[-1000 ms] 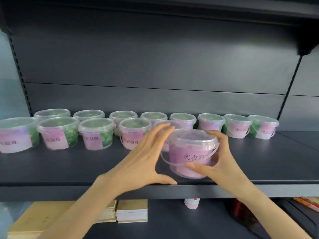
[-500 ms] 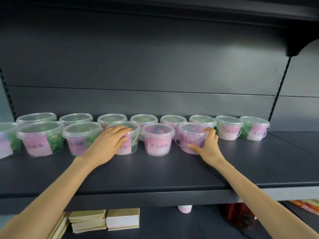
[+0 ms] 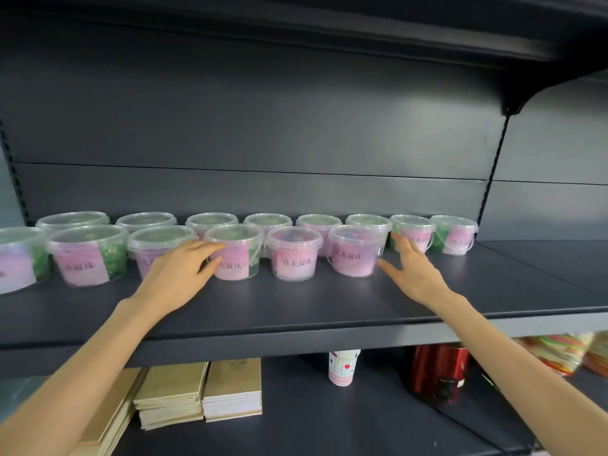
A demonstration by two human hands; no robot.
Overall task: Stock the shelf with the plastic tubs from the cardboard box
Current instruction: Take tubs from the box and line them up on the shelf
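Fingers [image 3: 204,249] of our left hand [image 3: 174,278] lie straight against a front tub [image 3: 234,261], grasping nothing. Those of our right hand [image 3: 416,278] are spread and released just beside the end tub [image 3: 352,264] — touching or not, we cannot tell. Both tubs stand upright on the shelf [image 3: 296,311] — paper stacks [image 3: 200,390] lie below.

A: On the shelf [image 3: 329,301]?
B: Clear, glossy plastic tubs [image 3: 294,255], smooth see-through lids [image 3: 293,233], matt pink labels [image 3: 296,262], papery-looking.
A: And the shelf itself?
B: Matt dark grey, smooth, seemingly painted metal.
A: Under the shelf?
B: Matt brown paper booklets [image 3: 230,386]; a printed cup [image 3: 343,366], dull and papery; a glossy red canister [image 3: 439,370], smooth, material hard to tell.
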